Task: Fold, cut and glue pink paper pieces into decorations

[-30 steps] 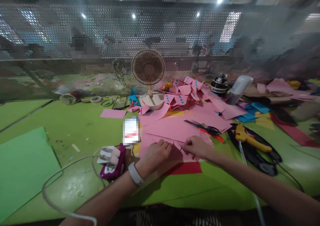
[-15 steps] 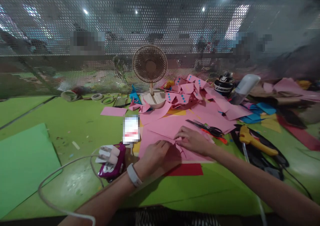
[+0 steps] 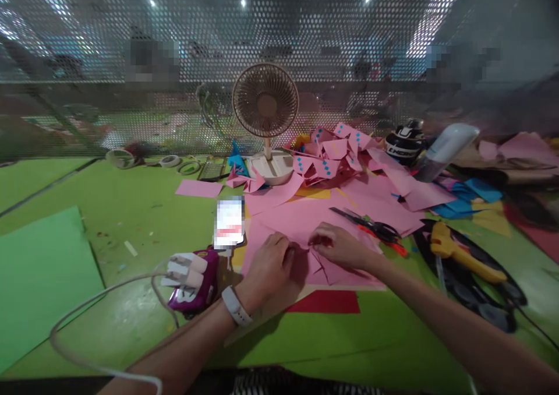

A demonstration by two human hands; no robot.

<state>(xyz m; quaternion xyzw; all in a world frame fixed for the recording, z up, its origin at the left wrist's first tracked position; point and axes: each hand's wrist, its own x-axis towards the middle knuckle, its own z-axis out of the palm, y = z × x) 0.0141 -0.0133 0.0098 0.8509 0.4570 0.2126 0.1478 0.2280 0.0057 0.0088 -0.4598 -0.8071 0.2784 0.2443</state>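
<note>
A folded piece of pink paper [image 3: 318, 263] sits between my hands, over larger pink sheets [image 3: 279, 220]. My left hand [image 3: 271, 262], with a white band on its wrist, pinches the near left side of the folded paper; its fingertips are partly hidden. From the right, my right hand [image 3: 338, 247] has curled fingers closed on the paper's upper edge. Black scissors [image 3: 371, 225] with orange on the handles lie just beyond the right hand. A red paper strip [image 3: 325, 302] shows below the hands.
A small fan [image 3: 266, 101] stands at the back beside a heap of folded pink paper pieces [image 3: 332, 150]. On the right lies a yellow glue gun [image 3: 465, 252]. A phone [image 3: 229, 223] and a purple power strip [image 3: 194, 290] with a cable are left of my hands.
Both hands stay at the folded paper. The left fingers have lifted and curled more, and the right fingers have drawn in closer. The camera view has shifted slightly.
</note>
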